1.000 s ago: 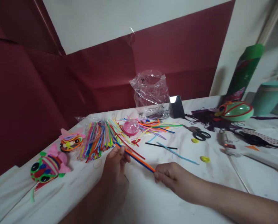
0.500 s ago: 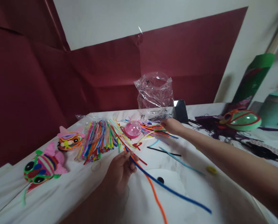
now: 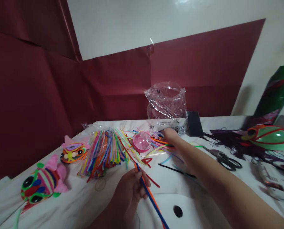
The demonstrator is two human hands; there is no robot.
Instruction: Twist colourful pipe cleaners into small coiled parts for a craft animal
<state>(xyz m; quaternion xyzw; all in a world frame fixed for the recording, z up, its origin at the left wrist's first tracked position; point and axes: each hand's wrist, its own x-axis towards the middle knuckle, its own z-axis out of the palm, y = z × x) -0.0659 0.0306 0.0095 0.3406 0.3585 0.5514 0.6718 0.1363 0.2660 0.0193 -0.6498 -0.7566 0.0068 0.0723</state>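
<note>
A blue pipe cleaner [image 3: 153, 203] and an orange pipe cleaner [image 3: 135, 166] lie together between the thumb and fingers of my left hand [image 3: 131, 187], their long ends pointing down toward me. My right hand [image 3: 170, 135] is stretched out to the far side of the table, over a loose heap of coloured pipe cleaners [image 3: 157, 142]. Its fingertips are hidden, so what they touch does not show. Left of that heap sits a clear pink plastic dome [image 3: 142, 142]. Farther left, a thick bundle of pipe cleaners [image 3: 106, 154] lies in a clear bag.
Two pipe-cleaner fish [image 3: 45, 183], [image 3: 74, 152] stand at the left. A clear plastic bag [image 3: 167, 101] and a phone [image 3: 195, 124] are at the back. Scissors [image 3: 224, 159], a glue-like white bottle [image 3: 271, 179] and a green balloon-like shape [image 3: 272, 137] lie right. A black disc [image 3: 177, 211] is in front.
The view has shifted, bringing the scissors into sight. The blue and orange pipe cleaners, spread apart before, now run close together. My right hand remains at the loose heap, slightly farther in.
</note>
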